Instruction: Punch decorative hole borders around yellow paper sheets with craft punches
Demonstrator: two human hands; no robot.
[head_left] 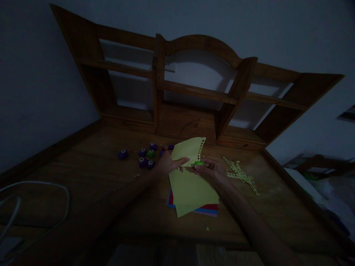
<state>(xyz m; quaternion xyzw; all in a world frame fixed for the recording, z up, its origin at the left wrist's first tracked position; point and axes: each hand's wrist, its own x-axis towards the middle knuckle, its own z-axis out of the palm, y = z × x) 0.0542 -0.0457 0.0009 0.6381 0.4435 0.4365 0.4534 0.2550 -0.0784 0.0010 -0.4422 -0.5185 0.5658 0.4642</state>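
Observation:
My left hand [169,163] grips a yellow sheet of paper [185,149] by its lower left part, thumb on top. A row of small punched holes runs along the sheet's right edge. In my right hand [212,170] is a small green craft punch [198,163], set at the lower right corner of that sheet, where the row of holes ends. Below both hands lies another yellow sheet [194,190] on a stack of coloured paper [206,210] with red, blue and pinkish edges showing.
Several purple craft punches [122,154] and a green one [150,153] stand left of the paper. Perforated yellow strips [240,173] lie in a pile at the right. A wooden shelf unit [188,90] rises behind the desk [111,184]. A white cable [65,188] loops at the left.

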